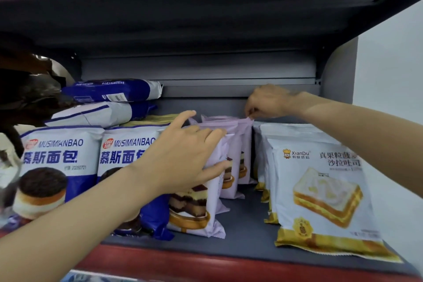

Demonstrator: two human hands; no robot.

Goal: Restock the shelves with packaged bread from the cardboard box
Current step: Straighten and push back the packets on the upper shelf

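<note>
the packaged bread is standing in rows on a dark grey shelf (247, 220) with a red front edge. in the middle of the shelf, a row of pale lilac packs (231, 167) is standing upright one behind another, each printed with a layered brown-and-cream cake slice on a small golden stand. the left hand (183, 155) is resting over the front lilac pack, fingers spread along its top edge and thumb lying on its face lower down, gripping it loosely. the right hand (267, 102) is reaching to the back of the row, fingertips together and pinching the top seal of the rearmost lilac pack. towards the right end of the shelf, white and gold sandwich-toast packs (320, 190) are leaning back in a row, just beside the lilac ones. towards the left end, blue and white mousse-bread packs (61, 167) are standing at the front edge, with more of them (109, 101) lying flat and stacked behind.
</note>
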